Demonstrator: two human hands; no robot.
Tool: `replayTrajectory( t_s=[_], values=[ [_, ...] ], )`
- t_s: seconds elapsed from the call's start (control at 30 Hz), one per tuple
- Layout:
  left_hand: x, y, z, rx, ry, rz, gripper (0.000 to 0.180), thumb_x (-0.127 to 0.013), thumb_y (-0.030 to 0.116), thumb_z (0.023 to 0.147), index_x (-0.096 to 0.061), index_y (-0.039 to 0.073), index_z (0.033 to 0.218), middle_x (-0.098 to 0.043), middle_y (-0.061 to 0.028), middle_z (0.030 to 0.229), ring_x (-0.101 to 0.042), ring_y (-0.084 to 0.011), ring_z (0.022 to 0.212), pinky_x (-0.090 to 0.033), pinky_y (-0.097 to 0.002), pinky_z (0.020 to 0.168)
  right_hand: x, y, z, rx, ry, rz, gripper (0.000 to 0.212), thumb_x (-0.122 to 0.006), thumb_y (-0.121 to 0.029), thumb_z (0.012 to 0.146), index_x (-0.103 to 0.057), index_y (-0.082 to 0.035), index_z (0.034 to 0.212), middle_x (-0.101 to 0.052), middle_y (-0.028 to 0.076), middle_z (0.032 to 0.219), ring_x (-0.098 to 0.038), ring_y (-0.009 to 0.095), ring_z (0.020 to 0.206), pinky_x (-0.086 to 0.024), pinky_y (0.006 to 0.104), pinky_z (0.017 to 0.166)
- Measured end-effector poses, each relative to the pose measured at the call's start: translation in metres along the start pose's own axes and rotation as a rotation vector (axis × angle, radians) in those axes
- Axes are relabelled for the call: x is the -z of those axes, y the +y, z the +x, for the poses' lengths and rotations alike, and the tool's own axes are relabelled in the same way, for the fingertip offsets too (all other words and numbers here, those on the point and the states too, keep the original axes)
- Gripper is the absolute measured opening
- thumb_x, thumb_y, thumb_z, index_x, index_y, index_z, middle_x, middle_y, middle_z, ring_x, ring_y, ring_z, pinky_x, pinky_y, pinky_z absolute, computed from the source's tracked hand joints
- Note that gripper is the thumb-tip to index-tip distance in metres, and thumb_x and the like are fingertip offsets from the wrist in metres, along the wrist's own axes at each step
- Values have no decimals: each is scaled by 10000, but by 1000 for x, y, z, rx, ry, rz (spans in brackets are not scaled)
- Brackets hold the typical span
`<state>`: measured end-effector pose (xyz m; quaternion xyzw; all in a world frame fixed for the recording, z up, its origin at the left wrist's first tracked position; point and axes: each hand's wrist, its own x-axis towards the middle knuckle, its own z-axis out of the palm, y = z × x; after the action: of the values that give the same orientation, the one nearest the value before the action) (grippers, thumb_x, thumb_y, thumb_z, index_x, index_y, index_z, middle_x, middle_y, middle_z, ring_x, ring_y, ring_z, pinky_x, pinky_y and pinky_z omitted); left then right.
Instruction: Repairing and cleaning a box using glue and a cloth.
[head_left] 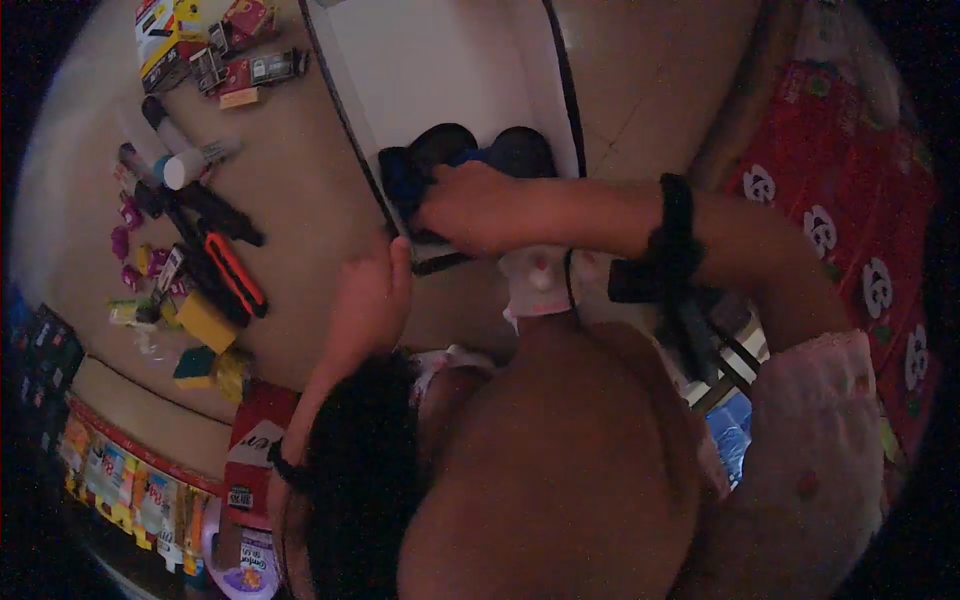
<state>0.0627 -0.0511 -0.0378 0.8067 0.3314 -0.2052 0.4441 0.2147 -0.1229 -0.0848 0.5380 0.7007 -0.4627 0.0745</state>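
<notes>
My right hand (470, 205) reaches across from the right and lies curled over a dark blue-and-black object (440, 160) with rounded, bulging lobes, sitting at the near end of a smooth white board (440, 60) edged in black. The fingers are bent down onto it; I cannot tell how tightly they grip. A thick black band (675, 235) wraps that wrist. My left hand (370, 300) comes up from below, fingers together and nearly straight, its tips touching the board's near left corner just beside the dark object; it holds nothing that I can see.

The floor (300, 200) is a matte tan, with open room between the board's left edge and a row of small things well to the left: one black cutter with an orange stripe (235, 270), one yellow block (205, 320), and several dark marker pens (190, 170) with one pale cap. A few small red and black packets (240, 60) lie at the upper left. To the right, a red patterned cloth (850, 200) with white round figures runs along the edge.
</notes>
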Motion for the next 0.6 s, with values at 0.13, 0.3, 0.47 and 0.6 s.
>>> replayTrajectory(
  t_s=[0.13,0.3,0.47,0.6],
  values=[
    [-3,-5,-10,88,-121,67,362,-320,262,910,-501,-36,812,-553,-276,707,-542,-440,686,-419,-505,638,8,-11,0,85,86,-100,203,-578,-150,643,-648,-64,813,-625,106,757,-544,309,882,-488,416,631],
    [-9,-9,-5,15,-130,52,354,-329,256,906,-499,-36,800,-549,-281,690,-541,-444,681,-421,-508,623,13,-4,-14,-34,58,-205,205,-595,-167,640,-650,-51,799,-611,123,822,-541,304,884,-493,410,636],
    [-4,0,-12,65,-45,22,323,-343,237,900,-488,-42,828,-542,-293,693,-535,-452,684,-415,-517,625,25,10,-38,-177,188,-130,251,-618,-156,624,-639,-45,848,-575,134,914,-532,308,905,-497,406,658],
    [-6,1,-4,65,-76,-33,303,-368,236,893,-477,-47,880,-549,-292,722,-535,-457,696,-412,-515,623,17,2,-33,-254,-111,-55,285,-614,-123,626,-626,-46,900,-544,138,979,-516,312,945,-486,407,715]
  ],
)
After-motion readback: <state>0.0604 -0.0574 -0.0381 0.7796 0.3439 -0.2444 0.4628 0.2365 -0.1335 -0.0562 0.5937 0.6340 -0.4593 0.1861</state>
